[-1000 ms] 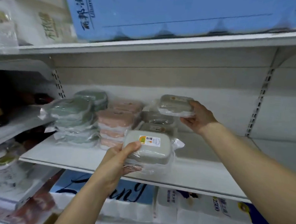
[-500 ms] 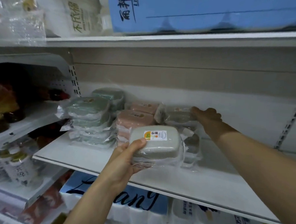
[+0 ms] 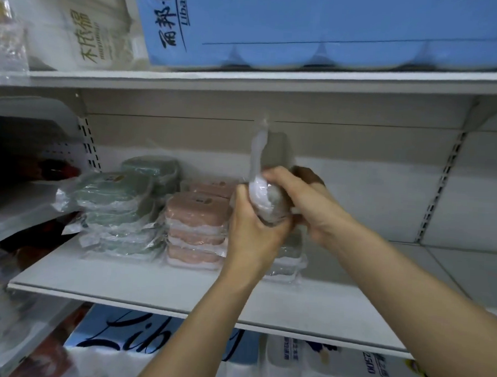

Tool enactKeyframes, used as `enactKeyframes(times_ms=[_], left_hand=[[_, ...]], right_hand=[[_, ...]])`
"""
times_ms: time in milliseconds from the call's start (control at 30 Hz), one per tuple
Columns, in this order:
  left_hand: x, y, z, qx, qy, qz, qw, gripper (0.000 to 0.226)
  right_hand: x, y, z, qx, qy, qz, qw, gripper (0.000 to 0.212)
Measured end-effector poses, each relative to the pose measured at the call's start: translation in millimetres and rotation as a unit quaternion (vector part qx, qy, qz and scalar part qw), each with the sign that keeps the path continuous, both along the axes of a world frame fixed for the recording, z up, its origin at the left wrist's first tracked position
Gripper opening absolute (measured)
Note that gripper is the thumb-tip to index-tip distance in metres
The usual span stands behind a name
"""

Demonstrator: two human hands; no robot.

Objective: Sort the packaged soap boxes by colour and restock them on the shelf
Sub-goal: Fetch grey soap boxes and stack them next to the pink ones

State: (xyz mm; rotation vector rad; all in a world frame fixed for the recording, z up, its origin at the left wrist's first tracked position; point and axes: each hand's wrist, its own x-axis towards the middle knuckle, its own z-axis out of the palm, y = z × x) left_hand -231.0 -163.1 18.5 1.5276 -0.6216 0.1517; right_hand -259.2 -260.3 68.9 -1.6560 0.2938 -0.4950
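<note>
**Grey box gripped in both hands above the shelf**

From my feed, left to right: green stack sits on the shelf, pink stack just beside it. My left hand and right hand both grip a wrapped grey box, tilted on edge above the grey stack. Its loose wrap sticks upward. A blue pack lies on the shelf above.
</note>
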Motion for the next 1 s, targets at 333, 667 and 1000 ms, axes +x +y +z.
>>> enactKeyframes(times_ms=[333, 667, 1000], left_hand=[[36, 55, -29, 0.104, -0.121, 0.18, 0.971, 0.032], [61, 31, -26, 0.484, -0.285, 0.06, 0.825, 0.073], [70, 20, -31, 0.574, -0.328, 0.149, 0.735, 0.082]], right_hand=[[28, -65, -25, -0.445, 0.17, 0.126, 0.87, 0.072], [19, -73, -44, -0.498, 0.137, 0.115, 0.849, 0.101], [16, -65, -68, -0.701, 0.109, 0.004, 0.705, 0.09]])
